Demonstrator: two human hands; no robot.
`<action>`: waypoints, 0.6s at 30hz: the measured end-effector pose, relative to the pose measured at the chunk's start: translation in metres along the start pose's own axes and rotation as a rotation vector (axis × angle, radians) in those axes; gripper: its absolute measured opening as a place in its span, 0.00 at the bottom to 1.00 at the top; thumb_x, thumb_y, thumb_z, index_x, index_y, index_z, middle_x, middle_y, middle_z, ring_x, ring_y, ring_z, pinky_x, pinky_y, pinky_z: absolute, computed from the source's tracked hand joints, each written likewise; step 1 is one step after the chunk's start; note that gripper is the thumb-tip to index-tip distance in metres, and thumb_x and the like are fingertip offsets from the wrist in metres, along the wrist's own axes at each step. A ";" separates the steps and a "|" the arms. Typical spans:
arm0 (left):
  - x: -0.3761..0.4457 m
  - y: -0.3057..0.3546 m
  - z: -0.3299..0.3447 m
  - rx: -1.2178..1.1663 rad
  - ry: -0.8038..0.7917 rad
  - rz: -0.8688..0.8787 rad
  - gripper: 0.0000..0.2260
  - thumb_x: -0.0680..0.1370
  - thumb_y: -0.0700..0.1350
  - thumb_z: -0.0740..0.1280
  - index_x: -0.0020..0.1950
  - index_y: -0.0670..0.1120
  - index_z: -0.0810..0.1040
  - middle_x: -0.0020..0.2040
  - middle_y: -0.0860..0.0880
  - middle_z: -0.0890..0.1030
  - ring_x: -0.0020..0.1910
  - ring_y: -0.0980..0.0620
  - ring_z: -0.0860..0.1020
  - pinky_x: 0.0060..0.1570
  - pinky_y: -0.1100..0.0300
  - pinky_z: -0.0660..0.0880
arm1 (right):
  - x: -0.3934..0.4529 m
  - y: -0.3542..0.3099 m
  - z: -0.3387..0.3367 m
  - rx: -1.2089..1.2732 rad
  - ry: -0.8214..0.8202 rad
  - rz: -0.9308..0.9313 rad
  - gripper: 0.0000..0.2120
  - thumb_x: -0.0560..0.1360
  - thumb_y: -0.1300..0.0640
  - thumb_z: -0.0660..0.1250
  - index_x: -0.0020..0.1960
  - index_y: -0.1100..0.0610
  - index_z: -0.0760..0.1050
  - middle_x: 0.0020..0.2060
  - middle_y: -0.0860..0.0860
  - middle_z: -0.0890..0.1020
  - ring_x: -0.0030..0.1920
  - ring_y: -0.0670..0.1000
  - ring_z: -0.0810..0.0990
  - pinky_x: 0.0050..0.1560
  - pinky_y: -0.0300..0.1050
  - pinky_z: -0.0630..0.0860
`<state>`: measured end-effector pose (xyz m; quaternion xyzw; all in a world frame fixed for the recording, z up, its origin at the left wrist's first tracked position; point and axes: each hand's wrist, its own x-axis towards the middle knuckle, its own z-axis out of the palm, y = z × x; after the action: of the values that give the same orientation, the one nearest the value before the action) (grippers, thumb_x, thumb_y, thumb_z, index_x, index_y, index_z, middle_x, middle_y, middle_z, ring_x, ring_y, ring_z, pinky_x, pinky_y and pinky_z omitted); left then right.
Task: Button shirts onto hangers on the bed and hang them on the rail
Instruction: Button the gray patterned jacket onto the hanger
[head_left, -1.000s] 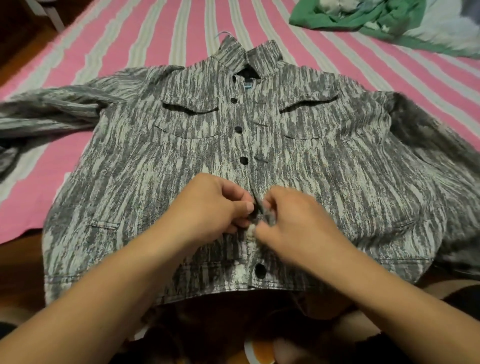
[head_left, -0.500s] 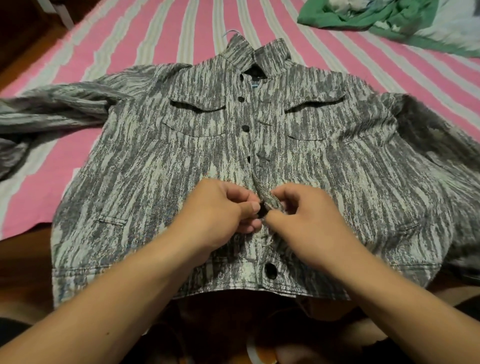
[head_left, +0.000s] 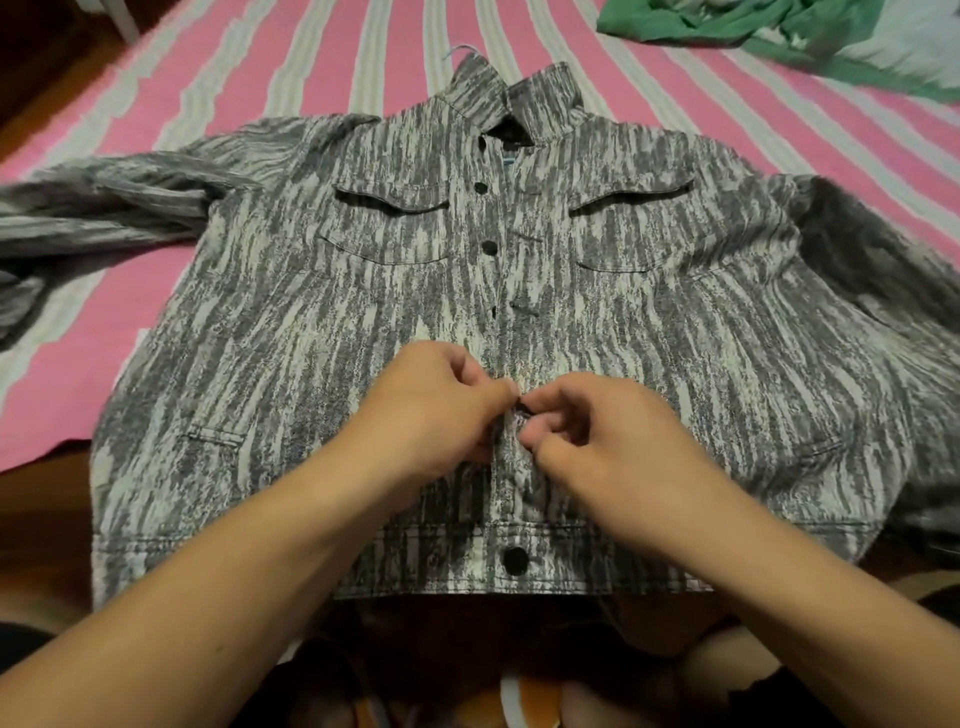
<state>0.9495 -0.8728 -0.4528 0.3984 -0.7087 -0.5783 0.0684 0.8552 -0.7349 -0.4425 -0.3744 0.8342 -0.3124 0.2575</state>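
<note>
A grey-and-white streaked shirt lies face up and spread flat on the bed, collar away from the viewer, hem at the near edge. The left hand and right hand meet at the front placket just above the hem; the fingers of both are curled and pinch the fabric there, apparently working one button through its hole, though the button itself is hidden between them. The step in hand is thus judged to be the buttoning of the lower front. A black button on the hem band and several more above the hands, toward the collar, show along the closure. The next move probably calls for seating this button fully, then shifting the pinch to a neighbouring one. A thin hook-like wire shows just beyond the collar, possibly the hanger. The bed carries a pink-and-pale striped cover; a green garment lies at its far right; dark flooring shows at left.
</note>
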 end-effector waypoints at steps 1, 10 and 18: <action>0.001 -0.001 0.000 -0.002 0.012 0.004 0.11 0.77 0.46 0.75 0.39 0.44 0.78 0.30 0.50 0.79 0.32 0.49 0.81 0.42 0.41 0.84 | 0.002 0.001 0.000 0.011 -0.006 0.002 0.08 0.79 0.56 0.66 0.56 0.45 0.79 0.40 0.44 0.82 0.38 0.47 0.82 0.39 0.42 0.81; -0.005 -0.003 0.003 -0.136 0.039 -0.024 0.08 0.77 0.41 0.75 0.42 0.42 0.77 0.35 0.47 0.79 0.33 0.51 0.78 0.36 0.54 0.83 | 0.017 0.009 0.000 -0.019 -0.011 -0.052 0.09 0.75 0.57 0.74 0.49 0.46 0.76 0.43 0.45 0.76 0.40 0.43 0.74 0.42 0.36 0.70; -0.016 -0.006 0.002 -0.138 0.015 0.042 0.05 0.77 0.41 0.74 0.44 0.51 0.83 0.36 0.46 0.82 0.35 0.45 0.77 0.45 0.37 0.81 | 0.010 0.013 0.009 -0.173 0.159 -0.136 0.09 0.74 0.52 0.75 0.44 0.44 0.74 0.40 0.41 0.75 0.41 0.40 0.74 0.44 0.36 0.70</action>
<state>0.9618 -0.8612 -0.4525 0.3820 -0.6750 -0.6210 0.1132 0.8496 -0.7390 -0.4600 -0.4247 0.8486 -0.2847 0.1355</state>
